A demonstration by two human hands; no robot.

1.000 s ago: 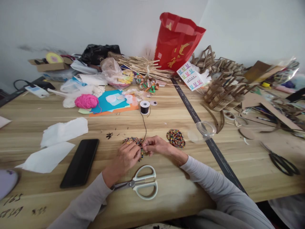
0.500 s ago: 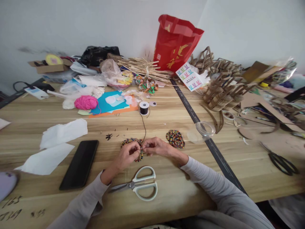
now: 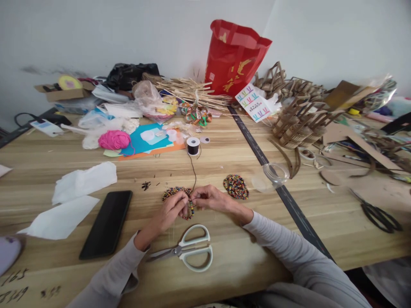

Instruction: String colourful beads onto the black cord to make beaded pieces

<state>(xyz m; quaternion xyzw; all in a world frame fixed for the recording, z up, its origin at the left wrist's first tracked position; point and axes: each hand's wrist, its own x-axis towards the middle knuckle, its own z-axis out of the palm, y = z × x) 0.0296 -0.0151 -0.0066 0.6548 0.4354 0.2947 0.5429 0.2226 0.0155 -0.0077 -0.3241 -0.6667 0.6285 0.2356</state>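
My left hand is closed in a pinch at a string of small multicoloured beads, part of which lies on the table beyond it. Opposite, my right hand pinches the black cord, fingertips almost meeting those of the left. The cord runs back to a white spool wound with black. A loop of the beads hangs below the fingers. What exactly sits between the fingertips is too small to make out. Right of my hands lies a second coil of beads. White-handled scissors lie in front of me.
A black phone and torn white paper lie at left. Pink yarn, blue card and a red bag stand farther back. Small woven baskets, clear tubing and black scissors are at right.
My left fingers have folded further over the beads, and the bead loop below hangs slightly lower. The right hand has hardly moved. The whole view has shifted slightly.
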